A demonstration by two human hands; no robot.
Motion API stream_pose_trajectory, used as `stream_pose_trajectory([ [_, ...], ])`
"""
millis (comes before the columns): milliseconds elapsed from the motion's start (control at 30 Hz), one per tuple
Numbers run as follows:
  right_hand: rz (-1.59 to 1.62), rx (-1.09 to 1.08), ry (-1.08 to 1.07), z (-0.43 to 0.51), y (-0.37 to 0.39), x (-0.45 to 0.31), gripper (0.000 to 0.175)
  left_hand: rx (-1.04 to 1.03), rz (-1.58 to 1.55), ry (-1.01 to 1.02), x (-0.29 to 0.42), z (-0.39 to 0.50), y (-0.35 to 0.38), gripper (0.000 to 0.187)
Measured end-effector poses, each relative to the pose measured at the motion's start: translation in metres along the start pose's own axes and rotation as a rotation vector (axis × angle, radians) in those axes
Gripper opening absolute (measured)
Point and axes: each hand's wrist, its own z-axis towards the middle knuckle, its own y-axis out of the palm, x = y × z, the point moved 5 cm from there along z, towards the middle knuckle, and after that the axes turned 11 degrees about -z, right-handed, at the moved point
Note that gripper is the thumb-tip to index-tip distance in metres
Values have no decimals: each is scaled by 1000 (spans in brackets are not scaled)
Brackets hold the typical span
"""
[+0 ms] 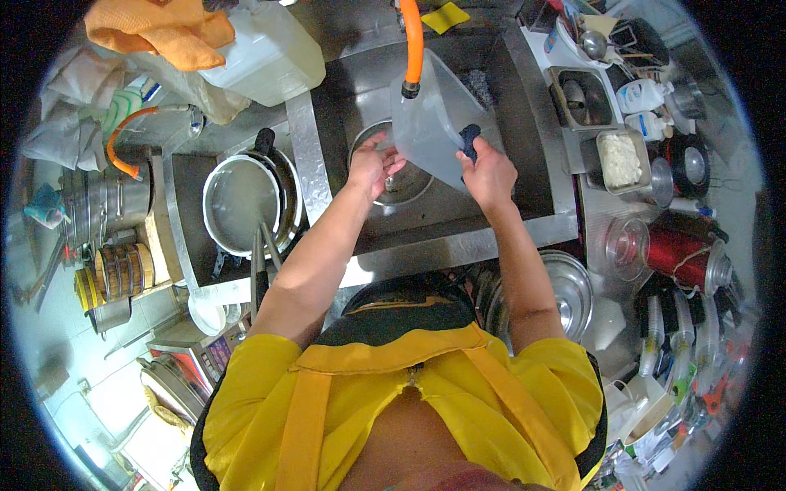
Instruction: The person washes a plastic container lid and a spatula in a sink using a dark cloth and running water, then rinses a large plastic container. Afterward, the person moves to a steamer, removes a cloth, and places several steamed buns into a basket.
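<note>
A translucent plastic container (424,123) is tilted over the sink basin (442,212). My right hand (491,175) is closed around a dark cloth or pad (470,140) at the container's right edge. Palm turned up and fingers apart, my left hand (371,166) is at the container's left edge; whether the fingertips touch it is hard to tell. Below them in the basin lies a round metal bowl (399,197), partly hidden by the left hand and the container. An orange tap hose (414,46) with a dark nozzle hangs in front of the container.
The left basin holds a metal pot (239,205) with cloudy liquid and metal handles. A plastic jug (270,58) and an orange cloth (163,30) are at the back left. Along the right stand a metal tray of white food (621,161), bottles (642,95) and a red canister (681,248).
</note>
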Motion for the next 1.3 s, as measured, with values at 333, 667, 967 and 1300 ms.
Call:
stream_pose_trajectory([
  [333, -72, 163, -326, -15, 13, -33, 14, -67, 220, -338, 22, -7, 16, 65],
  [667, 320, -369, -384, 12, 22, -17, 44, -211, 159, -123, 12, -30, -10, 110],
  [967, 1261, -959, -51, 25, 104, -108, 31, -320, 146, -97, -9, -42, -24, 105],
  [1300, 1705, -491, 937, 87, 177, -102, 19, -201, 133, 35, -15, -50, -45, 102],
])
